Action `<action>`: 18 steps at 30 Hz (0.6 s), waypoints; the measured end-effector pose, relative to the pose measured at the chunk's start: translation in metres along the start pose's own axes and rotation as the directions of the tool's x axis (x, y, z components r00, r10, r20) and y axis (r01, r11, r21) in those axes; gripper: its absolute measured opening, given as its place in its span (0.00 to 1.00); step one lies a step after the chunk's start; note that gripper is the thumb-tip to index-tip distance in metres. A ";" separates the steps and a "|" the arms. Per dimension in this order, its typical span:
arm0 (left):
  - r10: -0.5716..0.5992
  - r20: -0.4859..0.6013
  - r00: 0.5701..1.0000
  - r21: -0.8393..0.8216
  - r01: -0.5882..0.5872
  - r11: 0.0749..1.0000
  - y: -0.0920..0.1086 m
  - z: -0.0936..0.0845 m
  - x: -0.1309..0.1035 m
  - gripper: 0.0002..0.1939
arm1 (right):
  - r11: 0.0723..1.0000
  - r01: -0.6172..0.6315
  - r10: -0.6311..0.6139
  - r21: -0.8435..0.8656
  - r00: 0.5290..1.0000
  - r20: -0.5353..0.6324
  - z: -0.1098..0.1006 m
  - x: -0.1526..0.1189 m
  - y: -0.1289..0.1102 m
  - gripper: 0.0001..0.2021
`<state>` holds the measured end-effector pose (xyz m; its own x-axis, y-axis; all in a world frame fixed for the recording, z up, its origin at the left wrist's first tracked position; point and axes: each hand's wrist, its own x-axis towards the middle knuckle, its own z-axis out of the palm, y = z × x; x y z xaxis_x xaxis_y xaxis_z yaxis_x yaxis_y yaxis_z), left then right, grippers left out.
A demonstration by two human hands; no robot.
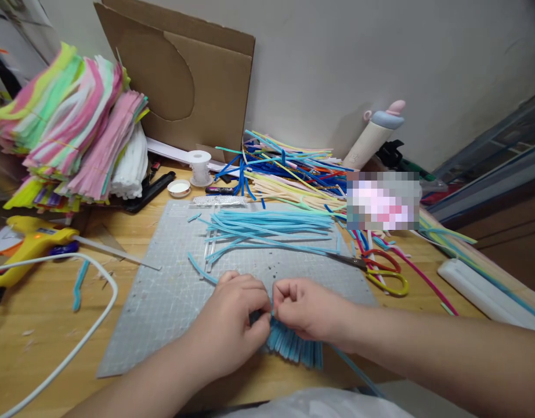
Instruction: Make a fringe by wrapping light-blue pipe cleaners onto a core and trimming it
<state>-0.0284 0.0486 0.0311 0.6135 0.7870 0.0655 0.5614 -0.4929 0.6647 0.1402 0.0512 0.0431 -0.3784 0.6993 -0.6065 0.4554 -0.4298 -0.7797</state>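
Close together over the front of the grey cutting mat (139, 325), both hands grip light blue pipe cleaners. My left hand (232, 319) is closed, its thumb and fingers pinching at the top of a fringe-like row of blue pipe cleaners (296, 345). My right hand (308, 305) is curled beside it, also pinching at that row's upper edge. One blue strand sticks out past the left knuckles, another trails from under the right wrist. The exact spot between the fingertips is partly hidden. Beyond the hands lies a pile of loose blue pipe cleaners (271, 226).
Scissors (387, 273) lie right of the mat, blades on it. At left rest a yellow glue gun (36, 238), a white cable (113, 290) and bundled pastel pipe cleaners (71, 128). Cardboard (219, 75) leans on the wall. A bottle (372, 136) stands behind mixed pipe cleaners (293, 168).
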 end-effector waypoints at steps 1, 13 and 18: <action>-0.007 0.005 1.000 -0.005 0.007 1.000 0.000 0.001 0.000 0.07 | 0.974 0.135 -0.142 -0.180 0.990 -0.026 0.000 -0.001 0.002 0.05; -0.088 -0.099 0.991 0.064 0.095 0.993 -0.008 -0.007 -0.005 0.04 | 0.196 0.383 -0.554 -0.903 0.803 0.220 -0.021 0.003 0.007 0.07; -0.218 -0.204 0.954 0.062 0.235 0.970 -0.006 0.002 -0.023 0.01 | 0.223 0.429 -0.624 -0.875 0.753 0.211 -0.023 0.010 0.013 0.08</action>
<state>-0.0446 0.0325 0.0241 0.3501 0.9341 0.0695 0.7231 -0.3167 0.6139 0.1610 0.0660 0.0303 -0.7385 0.6742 -0.0031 0.6443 0.7043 -0.2980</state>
